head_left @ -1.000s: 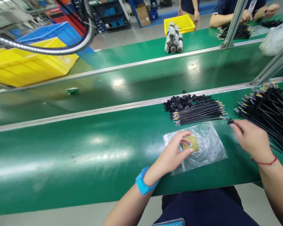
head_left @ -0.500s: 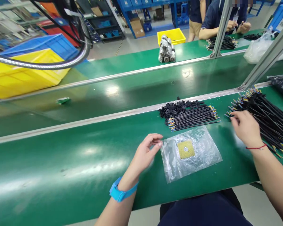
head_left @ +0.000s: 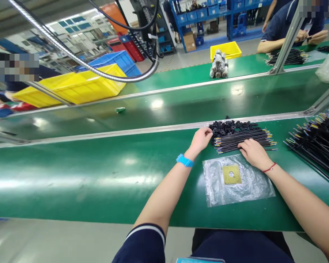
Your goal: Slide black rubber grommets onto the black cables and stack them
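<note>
My left hand (head_left: 201,141) reaches to the left end of a pile of small flat black parts (head_left: 230,126), fingertips drawn together at its edge; what they pinch, if anything, is hidden. In front of that pile lies a row of short black cables (head_left: 230,140) with coloured wire ends. My right hand (head_left: 254,152) rests on the near side of this row, fingers closed on a cable. Just below, a clear zip bag (head_left: 215,186) lies flat, with a square yellow sponge (head_left: 227,175) with a round hole on it.
A large heap of black cables (head_left: 322,142) lies at the right. Across the green bench (head_left: 79,175) run metal rails. Beyond stand wrapped bundles (head_left: 219,65), yellow bins (head_left: 90,86) and a co-worker's arm (head_left: 274,45). A flexible metal hose (head_left: 109,76) hangs at upper left.
My right hand has moved left from the large cable heap to the small cable row. My left hand has gone from the bag's edge up to the black parts. The view has shifted left.
</note>
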### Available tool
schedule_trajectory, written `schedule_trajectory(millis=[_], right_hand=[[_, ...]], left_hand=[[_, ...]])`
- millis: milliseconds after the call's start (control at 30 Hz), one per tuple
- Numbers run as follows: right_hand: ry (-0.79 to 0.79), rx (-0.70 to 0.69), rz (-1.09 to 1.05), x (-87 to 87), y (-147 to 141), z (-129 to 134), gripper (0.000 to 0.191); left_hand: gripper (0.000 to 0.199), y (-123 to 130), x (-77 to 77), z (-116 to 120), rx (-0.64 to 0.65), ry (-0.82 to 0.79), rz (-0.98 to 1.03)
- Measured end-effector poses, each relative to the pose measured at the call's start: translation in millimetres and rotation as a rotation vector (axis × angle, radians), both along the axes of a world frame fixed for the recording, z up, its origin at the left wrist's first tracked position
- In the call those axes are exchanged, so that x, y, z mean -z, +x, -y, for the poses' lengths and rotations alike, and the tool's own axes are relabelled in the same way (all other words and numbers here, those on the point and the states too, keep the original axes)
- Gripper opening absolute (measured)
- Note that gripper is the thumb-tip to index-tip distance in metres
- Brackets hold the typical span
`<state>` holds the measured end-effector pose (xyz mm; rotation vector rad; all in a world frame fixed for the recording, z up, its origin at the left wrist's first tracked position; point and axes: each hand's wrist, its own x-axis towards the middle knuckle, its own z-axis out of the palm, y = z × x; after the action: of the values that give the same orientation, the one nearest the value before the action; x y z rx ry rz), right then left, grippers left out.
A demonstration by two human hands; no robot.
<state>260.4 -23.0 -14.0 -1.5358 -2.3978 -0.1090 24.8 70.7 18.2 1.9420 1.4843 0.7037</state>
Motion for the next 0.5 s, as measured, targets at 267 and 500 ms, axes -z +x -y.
schedule_trajectory(millis=[267, 500], right_hand=[[0.124, -0.028, -0.1, -5.8, 1.3, 4.1, 0.018], [0.258, -0.133, -0.212, -22.0, 5.7, 18.9, 0.036]], left_hand=[[0.014, 32.0, 8.4, -21.9, -0.101, 0.009, 0.008], [0.011, 10.7, -2.1, 2.5, -0.102, -0.068, 0.29]])
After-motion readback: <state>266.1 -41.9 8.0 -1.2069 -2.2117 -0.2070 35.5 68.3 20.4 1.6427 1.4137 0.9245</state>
